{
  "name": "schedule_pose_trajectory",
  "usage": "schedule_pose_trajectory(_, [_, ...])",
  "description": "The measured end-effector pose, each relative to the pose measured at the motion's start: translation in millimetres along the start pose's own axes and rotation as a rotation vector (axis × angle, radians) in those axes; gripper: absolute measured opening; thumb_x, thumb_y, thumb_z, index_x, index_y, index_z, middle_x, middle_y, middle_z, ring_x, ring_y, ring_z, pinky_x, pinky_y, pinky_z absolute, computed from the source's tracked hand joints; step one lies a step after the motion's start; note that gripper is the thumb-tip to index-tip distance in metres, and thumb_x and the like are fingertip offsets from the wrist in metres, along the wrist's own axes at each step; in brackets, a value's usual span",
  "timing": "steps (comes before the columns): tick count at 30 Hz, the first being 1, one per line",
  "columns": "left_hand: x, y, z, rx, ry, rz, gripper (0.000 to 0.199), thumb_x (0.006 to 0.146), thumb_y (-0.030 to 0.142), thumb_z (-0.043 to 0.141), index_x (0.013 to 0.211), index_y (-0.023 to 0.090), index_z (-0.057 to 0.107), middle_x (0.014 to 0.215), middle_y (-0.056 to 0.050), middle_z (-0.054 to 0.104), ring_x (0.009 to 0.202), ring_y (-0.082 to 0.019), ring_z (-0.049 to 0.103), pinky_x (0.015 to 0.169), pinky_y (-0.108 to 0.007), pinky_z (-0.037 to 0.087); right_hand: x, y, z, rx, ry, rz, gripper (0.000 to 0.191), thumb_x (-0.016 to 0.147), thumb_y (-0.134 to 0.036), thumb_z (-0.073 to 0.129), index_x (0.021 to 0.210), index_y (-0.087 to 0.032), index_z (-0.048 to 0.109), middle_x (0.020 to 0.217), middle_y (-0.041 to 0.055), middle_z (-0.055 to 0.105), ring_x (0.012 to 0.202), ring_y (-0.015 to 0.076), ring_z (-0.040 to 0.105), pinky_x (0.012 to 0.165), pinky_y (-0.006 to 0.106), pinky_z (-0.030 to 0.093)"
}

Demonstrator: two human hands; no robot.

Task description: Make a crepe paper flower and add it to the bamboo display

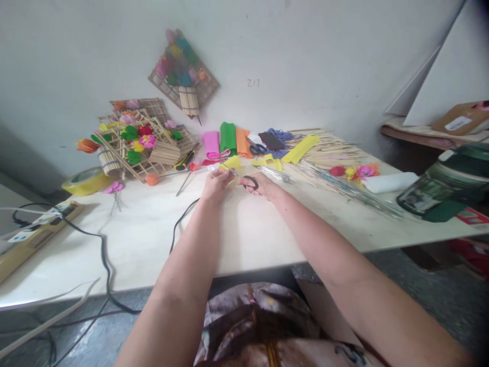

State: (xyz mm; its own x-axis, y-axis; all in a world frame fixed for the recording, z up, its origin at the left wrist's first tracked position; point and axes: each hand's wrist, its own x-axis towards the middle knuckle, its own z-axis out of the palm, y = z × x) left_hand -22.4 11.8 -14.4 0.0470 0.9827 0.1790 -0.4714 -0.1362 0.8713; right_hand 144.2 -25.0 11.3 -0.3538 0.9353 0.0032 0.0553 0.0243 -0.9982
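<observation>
Over the middle of the white table, my right hand (263,184) is closed around the black handle of a pair of scissors (251,178). The blades point left, toward my left hand (218,182). My left hand's fingers are pinched together at a piece of yellow crepe paper (232,162); the exact grip is small and partly hidden. Just beyond the hands lie yellow paper scraps (272,162). Behind them are folded crepe paper in pink (211,145), green (228,138) and orange (243,141), and a second pair of scissors (258,148).
Bamboo lattice pieces with paper flowers (145,137) are piled at the back left, near yellow tape (87,182) and a power strip (42,229). Thin sticks (324,145), wires (344,189) and a dark green jug (446,183) occupy the right. A flower lattice (187,76) hangs on the wall.
</observation>
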Motion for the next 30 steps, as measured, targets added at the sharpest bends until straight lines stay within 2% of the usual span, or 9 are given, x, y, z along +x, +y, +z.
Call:
schedule_pose_trajectory(10, [4.1, -3.6, -5.5, 0.007, -0.027, 0.019, 0.023, 0.059, 0.022, 0.078, 0.061, 0.014, 0.057, 0.066, -0.002, 0.063, 0.068, -0.013, 0.062, 0.085, -0.033, 0.049, 2.1, 2.2, 0.1, -0.026, -0.003, -0.008, 0.034, 0.069, -0.044, 0.07, 0.069, -0.012, 0.06, 0.04, -0.0069, 0.043, 0.031, 0.0019, 0.028, 0.032, 0.017, 0.015])
schedule_pose_trajectory(18, [4.2, -3.4, -5.2, 0.022, -0.02, 0.011, 0.021, 0.062, 0.02, 0.076, 0.063, 0.014, 0.055, 0.07, -0.003, 0.065, 0.073, -0.014, 0.064, 0.087, -0.034, 0.048, -0.1, 2.8, -0.9, -0.006, -0.012, 0.03, 0.036, 0.068, -0.044, 0.073, 0.065, -0.014, 0.055, 0.042, -0.007, 0.045, 0.033, 0.0014, 0.033, 0.031, 0.014, 0.019])
schedule_pose_trajectory(22, [6.0, -5.3, -6.4, 0.005, -0.007, 0.017, 0.02, 0.061, 0.018, 0.075, 0.064, 0.014, 0.056, 0.065, -0.002, 0.063, 0.072, -0.014, 0.064, 0.087, -0.034, 0.048, -2.3, 1.2, -1.5, 0.016, -0.01, 0.095, 0.036, 0.067, -0.046, 0.074, 0.072, -0.013, 0.059, 0.044, -0.0066, 0.048, 0.033, 0.0014, 0.035, 0.031, 0.014, 0.02])
schedule_pose_trajectory(30, [4.9, -4.4, -5.5, 0.02, -0.021, 0.023, 0.015, 0.062, 0.018, 0.073, 0.062, 0.015, 0.059, 0.062, -0.001, 0.062, 0.067, -0.012, 0.063, 0.08, -0.03, 0.051, -4.8, -2.1, -3.4, 0.027, -0.05, 0.133, 0.039, 0.072, -0.05, 0.069, 0.079, -0.012, 0.062, 0.045, -0.0054, 0.049, 0.032, 0.0022, 0.036, 0.033, 0.015, 0.023])
